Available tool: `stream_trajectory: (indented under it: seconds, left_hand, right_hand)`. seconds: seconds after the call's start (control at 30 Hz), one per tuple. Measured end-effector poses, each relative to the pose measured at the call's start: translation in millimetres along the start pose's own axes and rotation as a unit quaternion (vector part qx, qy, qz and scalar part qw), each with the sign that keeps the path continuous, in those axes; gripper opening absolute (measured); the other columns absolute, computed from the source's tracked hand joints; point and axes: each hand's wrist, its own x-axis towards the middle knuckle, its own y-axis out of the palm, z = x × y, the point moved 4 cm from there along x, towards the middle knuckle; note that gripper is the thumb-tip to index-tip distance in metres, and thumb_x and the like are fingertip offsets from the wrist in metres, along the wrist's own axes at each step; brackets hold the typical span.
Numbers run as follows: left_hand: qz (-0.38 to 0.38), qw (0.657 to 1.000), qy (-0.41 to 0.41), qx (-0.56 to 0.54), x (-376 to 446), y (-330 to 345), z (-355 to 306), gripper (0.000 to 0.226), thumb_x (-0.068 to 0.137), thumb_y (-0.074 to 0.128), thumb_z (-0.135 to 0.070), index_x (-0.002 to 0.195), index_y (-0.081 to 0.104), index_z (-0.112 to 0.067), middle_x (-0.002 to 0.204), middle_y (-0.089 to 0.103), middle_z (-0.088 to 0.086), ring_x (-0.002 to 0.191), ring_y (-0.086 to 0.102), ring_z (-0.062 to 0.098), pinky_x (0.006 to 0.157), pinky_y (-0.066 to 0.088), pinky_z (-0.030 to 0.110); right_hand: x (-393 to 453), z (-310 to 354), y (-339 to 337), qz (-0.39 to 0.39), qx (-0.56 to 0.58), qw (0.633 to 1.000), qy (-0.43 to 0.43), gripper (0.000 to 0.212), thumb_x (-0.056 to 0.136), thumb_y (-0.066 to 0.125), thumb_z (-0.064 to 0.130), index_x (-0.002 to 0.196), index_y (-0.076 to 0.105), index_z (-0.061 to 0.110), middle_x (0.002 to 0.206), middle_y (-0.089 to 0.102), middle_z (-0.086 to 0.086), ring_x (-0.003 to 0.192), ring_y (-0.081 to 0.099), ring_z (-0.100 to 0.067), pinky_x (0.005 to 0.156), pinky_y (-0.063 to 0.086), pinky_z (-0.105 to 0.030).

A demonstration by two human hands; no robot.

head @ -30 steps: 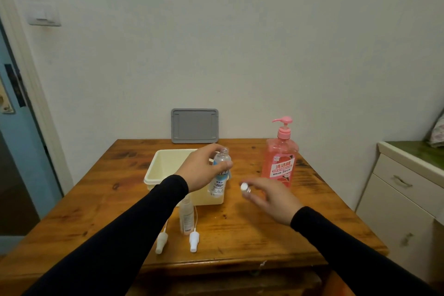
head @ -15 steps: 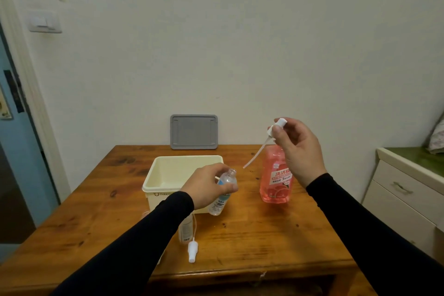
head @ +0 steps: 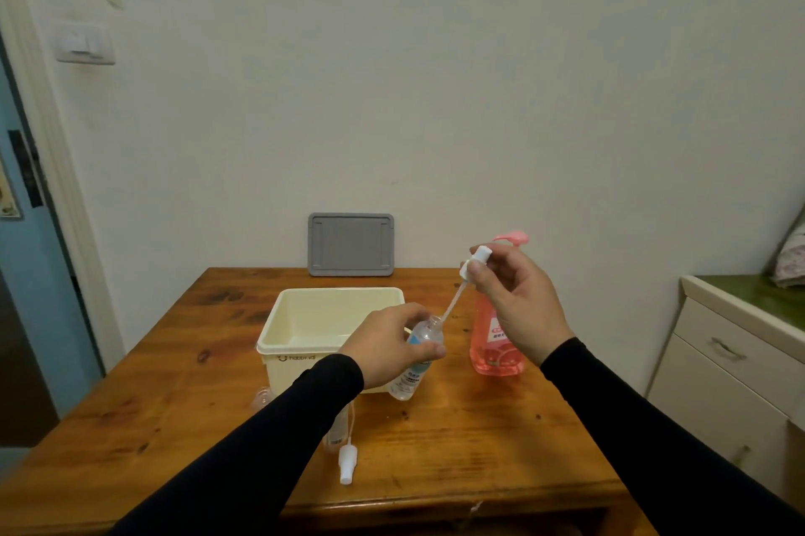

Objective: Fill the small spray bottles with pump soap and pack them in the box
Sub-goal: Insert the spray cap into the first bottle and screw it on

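Bottle (head: 419,355), tilted, is gripped by the left hand (head: 383,350) just near the box (head: 305,344). Right hand (head: 514,300) pinches the sprayer (head: 475,261), its tube tip at the neck. A jerk could drip residue onto the table (head: 479,448).

My left hand (head: 387,350) sits low with its fingers curled in a grip, the black-sleeved forearm reaching forward. My right hand (head: 516,309) is raised higher, thumb and fingertips pinched together, wrist bent.
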Motion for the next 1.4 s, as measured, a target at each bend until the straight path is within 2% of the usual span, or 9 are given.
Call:
stream_trajectory:
  seconds: [0.2,0.47,0.63,0.73,0.8,0.93,1.07,1.17,1.4]
  left_hand:
    - [-0.012,0.999,0.026,-0.017,-1.9,-5.8,-16.2,0.045,0.07,0.073,-0.054,0.108,0.054,-0.039,0.092,0.056,-0.025,0.085,0.053,-0.009,0.064,0.04,0.01]
    - [-0.011,0.999,0.027,-0.024,-3.5,-7.0,-17.4,0.047,0.07,0.075,-0.051,0.11,0.061,-0.031,0.096,0.063,-0.016,0.087,0.058,0.0,0.073,0.049,0.018]
    - [-0.017,1.0,0.012,-0.02,-4.2,-8.5,-17.2,0.05,0.068,0.074,-0.055,0.11,0.063,-0.028,0.094,0.062,-0.017,0.085,0.058,0.0,0.07,0.048,0.016]
    - [-0.02,1.0,-0.014,-0.002,-4.3,-6.7,-14.9,0.036,0.067,0.071,-0.059,0.088,0.064,-0.031,0.081,0.062,-0.014,0.075,0.058,0.001,0.061,0.044,0.016]
    - [-0.009,1.0,-0.017,-0.006,-3.5,-4.8,-13.5,0.032,0.069,0.069,-0.059,0.081,0.064,-0.03,0.079,0.064,-0.01,0.073,0.06,0.004,0.063,0.05,0.021]
    - [-0.002,1.0,-0.011,-0.024,-6.0,-4.2,-13.5,0.019,0.075,0.066,-0.056,0.082,0.056,-0.042,0.081,0.06,-0.018,0.076,0.057,-0.002,0.059,0.041,0.011]
    - [-0.008,0.999,-0.008,-0.032,-6.9,-1.8,-16.2,0.021,0.079,0.065,-0.054,0.093,0.054,-0.043,0.084,0.058,-0.023,0.078,0.056,-0.005,0.058,0.039,0.008]
    - [0.003,0.999,-0.007,-0.039,-8.5,-4.0,-18.6,0.014,0.08,0.063,-0.055,0.084,0.054,-0.044,0.081,0.06,-0.022,0.072,0.057,-0.009,0.055,0.04,0.006]
    - [0.053,0.996,-0.001,-0.067,-8.3,-8.0,-23.0,0.023,0.087,0.055,-0.053,0.1,0.057,-0.035,0.093,0.065,-0.011,0.085,0.063,0.005,0.073,0.052,0.021]
  right_hand:
    - [-13.9,-23.3,15.9,0.072,-0.017,0.997,0.029,0.019,0.088,0.062,0.03,0.107,0.063,0.03,0.101,0.068,0.01,0.098,0.063,-0.003,0.087,0.054,-0.031]
    - [-15.4,-24.7,19.7,0.128,0.013,0.991,0.043,0.019,0.088,0.064,0.027,0.106,0.066,0.024,0.101,0.071,0.008,0.098,0.065,-0.008,0.083,0.053,-0.023]
    - [-15.5,-26.4,21.4,0.119,0.032,0.991,0.061,0.02,0.085,0.067,0.026,0.104,0.068,0.021,0.1,0.072,0.004,0.096,0.066,-0.011,0.084,0.054,-0.03]
    - [-14.1,-27.4,22.4,0.112,0.025,0.991,0.065,0.018,0.083,0.069,0.027,0.1,0.069,0.022,0.097,0.072,0.005,0.094,0.067,-0.009,0.083,0.054,-0.029]
    - [-12.3,-27.5,23.6,0.11,0.01,0.992,0.063,0.018,0.083,0.07,0.029,0.1,0.068,0.025,0.096,0.072,0.007,0.093,0.066,-0.007,0.081,0.054,-0.027]
    - [-10.3,-28.9,27.3,0.104,-0.008,0.993,0.056,0.022,0.081,0.071,0.033,0.101,0.068,0.023,0.093,0.071,0.007,0.089,0.066,-0.006,0.077,0.055,-0.024]
    - [-9.7,-29.4,32.4,0.096,-0.02,0.994,0.052,0.015,0.085,0.065,0.035,0.096,0.07,0.024,0.088,0.07,0.008,0.087,0.065,-0.007,0.073,0.053,-0.022]
    - [-7.3,-25.0,31.5,0.131,-0.036,0.99,0.033,0.015,0.091,0.058,0.032,0.095,0.069,0.023,0.087,0.07,0.002,0.086,0.065,-0.011,0.074,0.055,-0.028]
    - [1.9,-22.1,27.3,0.215,-0.032,0.974,0.057,0.025,0.096,0.05,0.026,0.119,0.058,0.022,0.108,0.067,0.003,0.103,0.062,-0.009,0.092,0.051,-0.033]
